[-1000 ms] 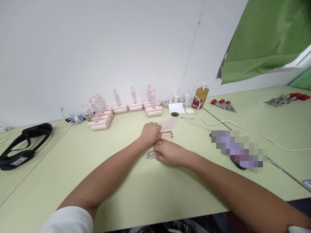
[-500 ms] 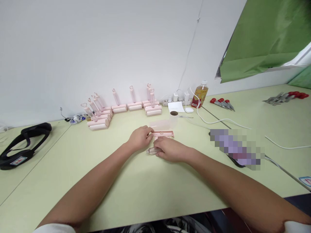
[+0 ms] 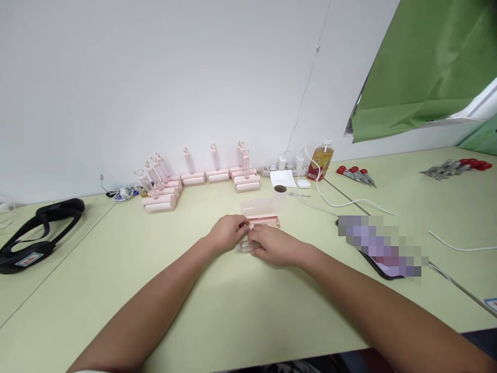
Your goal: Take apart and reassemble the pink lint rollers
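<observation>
Clear tube [image 3: 244,247] behind the worktop's [image 3: 240,311] front edge
Our right hand [image 3: 275,244] curls round it; left hand [image 3: 226,231], we can't tell.

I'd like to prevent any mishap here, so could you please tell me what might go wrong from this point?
The upright white roll stands just beyond the pink casing, so a bump could topple it. The clear tube, poking out from the right hand, looks rounded and might roll if released.

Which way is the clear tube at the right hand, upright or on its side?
On its side: the clear tube points left, its other end hidden by the right hand.
</observation>
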